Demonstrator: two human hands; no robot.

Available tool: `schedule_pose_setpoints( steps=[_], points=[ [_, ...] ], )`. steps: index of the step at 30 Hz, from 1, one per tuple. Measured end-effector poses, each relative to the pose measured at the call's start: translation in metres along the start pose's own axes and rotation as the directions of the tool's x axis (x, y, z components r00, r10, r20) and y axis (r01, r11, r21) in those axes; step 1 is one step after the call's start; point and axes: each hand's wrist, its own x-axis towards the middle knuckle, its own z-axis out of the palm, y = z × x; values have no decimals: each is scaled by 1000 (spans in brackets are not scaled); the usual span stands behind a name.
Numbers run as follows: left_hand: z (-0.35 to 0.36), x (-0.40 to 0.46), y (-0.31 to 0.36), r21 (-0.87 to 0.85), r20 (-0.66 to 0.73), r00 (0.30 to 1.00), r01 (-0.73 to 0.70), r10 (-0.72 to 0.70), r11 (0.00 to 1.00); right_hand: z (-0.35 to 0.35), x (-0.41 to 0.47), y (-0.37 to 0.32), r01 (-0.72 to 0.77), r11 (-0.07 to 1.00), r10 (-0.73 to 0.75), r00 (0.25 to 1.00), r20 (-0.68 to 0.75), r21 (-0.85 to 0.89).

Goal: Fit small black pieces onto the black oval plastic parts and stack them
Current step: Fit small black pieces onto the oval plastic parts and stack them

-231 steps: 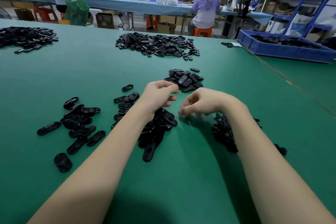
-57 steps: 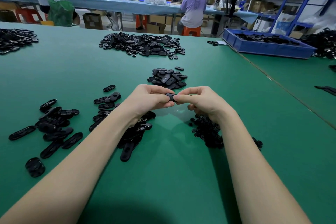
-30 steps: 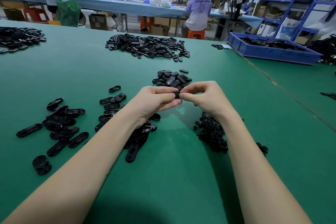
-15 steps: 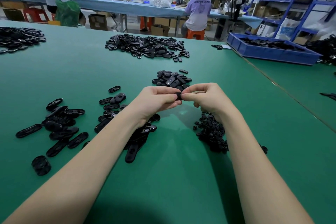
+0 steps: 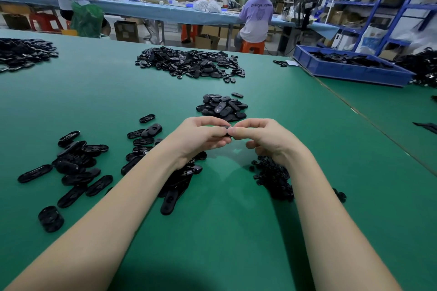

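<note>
Above the green desk (image 5: 236, 231), the left hand (image 5: 201, 134) and right hand (image 5: 262, 137) meet fingertip to fingertip, both pinching one black oval part (image 5: 227, 130) between them; small black pieces (image 5: 274, 177) lie heaped beneath the right wrist

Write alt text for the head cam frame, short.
Two bare hands, left hand and right hand, meet above a green table and pinch a small black part between their fingertips. Piles of black oval parts and small pieces lie around them; people work at a far table.
</note>
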Motion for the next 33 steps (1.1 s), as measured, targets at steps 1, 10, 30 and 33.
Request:
schedule_pose_setpoints(
  steps=[1, 10, 30, 33],
  points=[
    [0, 0, 0, 24, -9, 1000, 6, -5, 1000, 0, 1, 0, 9, 1000, -9, 1000, 6, -10],
    [1, 0, -2, 117, -76, 997, 10, -1, 993, 5, 2, -2, 6, 994, -9, 1000, -26, -112],
    [-1, -1, -4, 189, -69, 998, 25, -12, 982, 10, 7, 3, 10, 983, -19, 999, -50, -185],
    [-2, -2, -4, 228, -65, 998, 18, -4, 974, 11, 7, 3, 7, 983, -17, 998, -54, -181]
  ],
)
